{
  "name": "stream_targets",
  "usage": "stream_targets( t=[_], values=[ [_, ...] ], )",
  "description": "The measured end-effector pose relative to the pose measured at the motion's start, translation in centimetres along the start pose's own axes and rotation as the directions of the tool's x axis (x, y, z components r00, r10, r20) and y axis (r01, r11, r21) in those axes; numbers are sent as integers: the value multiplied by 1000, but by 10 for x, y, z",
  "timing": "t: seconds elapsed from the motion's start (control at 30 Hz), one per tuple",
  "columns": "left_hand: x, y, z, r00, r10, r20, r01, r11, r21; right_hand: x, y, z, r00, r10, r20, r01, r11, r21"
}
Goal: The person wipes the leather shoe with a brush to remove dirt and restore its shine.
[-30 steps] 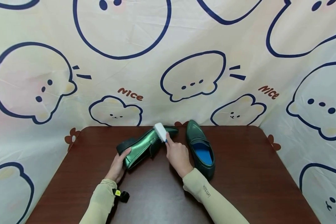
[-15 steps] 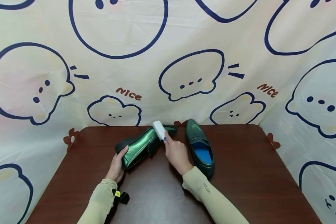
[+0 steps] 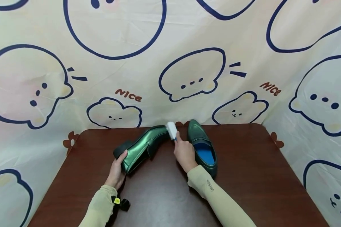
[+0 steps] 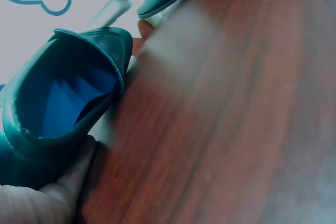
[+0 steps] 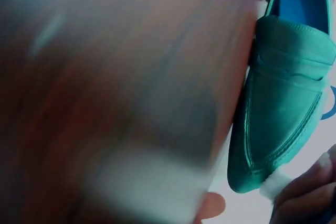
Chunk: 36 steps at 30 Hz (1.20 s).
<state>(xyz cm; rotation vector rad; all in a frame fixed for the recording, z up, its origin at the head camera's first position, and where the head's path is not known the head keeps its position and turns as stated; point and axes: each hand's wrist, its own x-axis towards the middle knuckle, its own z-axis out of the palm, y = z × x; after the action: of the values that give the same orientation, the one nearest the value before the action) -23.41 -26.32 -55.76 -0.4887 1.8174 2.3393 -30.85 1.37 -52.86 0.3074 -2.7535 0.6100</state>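
Note:
A shiny green loafer (image 3: 137,149) lies tilted on its side, its toe pointing to the back right. My left hand (image 3: 117,171) grips it by the heel end, thumb on the outer side. In the left wrist view, the blue lining of this loafer (image 4: 26,163) shows above my left hand (image 4: 44,203). My right hand (image 3: 185,154) holds a white brush (image 3: 171,130) by its blue handle, index finger stretched along it. At the toe tip of the loafer (image 5: 289,98), the right wrist view shows the brush (image 5: 275,183); contact is hard to tell.
A second green loafer (image 3: 199,135) with a blue insole stands upright just right of my right hand. Both loafers are near the back edge of the brown table (image 3: 244,176). Behind it hangs a printed cloth (image 3: 147,75).
The brush has moved right, from the loafer's upper front to its toe tip, with my right hand. My left hand and the held loafer shift slightly left in view.

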Motion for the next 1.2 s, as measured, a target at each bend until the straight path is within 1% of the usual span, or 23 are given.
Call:
stream_targets(
  t=[0.03, 0.1, 0.2, 0.3, 0.4, 0.47, 0.53, 0.6, 0.67, 0.77, 0.8, 0.87, 1.0, 1.07, 1.13, 1.2],
  values=[
    [-1, -1, 0, 1000, 3, 2, -3, 1000, 11, 0, 2, 0, 999, 31, 14, -31, 999, -13],
    [-2, -4, -1, 1000, 11, 2, -11, 1000, 22, 0, 4, 0, 998, 61, 34, -60, 998, -21],
    [-1, -6, -1, 1000, 14, -3, -14, 1000, 25, 0, 1, -3, 998, 47, 46, -47, 999, -4],
    [0, -7, 0, 1000, 12, 9, -12, 1000, 27, -2, -7, -8, 999, -31, 34, 30, 999, 25],
    [1, -6, 2, 1000, 14, 21, -15, 999, 32, -5, -16, -13, 987, -157, 29, 156, 988, 23],
    [3, -5, 3, 1000, 22, 23, -22, 999, 33, -6, -19, -14, 974, -225, 27, 225, 974, -22],
    [4, -4, 4, 999, 27, 24, -27, 999, 33, -6, -19, -13, 969, -247, 16, 248, 966, -79],
    [4, -3, 4, 999, 24, 25, -25, 999, 38, -5, -16, -12, 975, -222, 1, 221, 966, -132],
    [4, -2, 4, 1000, 18, 25, -19, 999, 41, -4, -11, -10, 987, -158, -17, 153, 974, -170],
    [2, -2, 3, 999, 9, 34, -11, 998, 57, -2, -5, -8, 998, -48, -30, 42, 982, -185],
    [2, -2, 2, 999, 9, 35, -11, 998, 59, -1, -4, -8, 999, -21, -25, 16, 983, -184],
    [0, -1, 1, 1000, 9, 30, -11, 998, 59, 0, -5, -8, 1000, 4, -15, -6, 985, -174],
    [-2, -1, -2, 1000, 3, 11, -4, 998, 62, 0, -10, -9, 1000, 3, 21, 0, 991, -130],
    [-2, 0, -2, 1000, -2, 10, 2, 998, 63, -1, -14, -11, 1000, -17, 15, 18, 995, -102],
    [-1, 0, -1, 1000, -2, 14, 1, 999, 54, -2, -18, -13, 998, -57, 8, 57, 997, -57],
    [0, -1, 0, 1000, 4, 14, -4, 999, 42, -3, -23, -15, 993, -122, 2, 122, 992, -19]
  ],
)
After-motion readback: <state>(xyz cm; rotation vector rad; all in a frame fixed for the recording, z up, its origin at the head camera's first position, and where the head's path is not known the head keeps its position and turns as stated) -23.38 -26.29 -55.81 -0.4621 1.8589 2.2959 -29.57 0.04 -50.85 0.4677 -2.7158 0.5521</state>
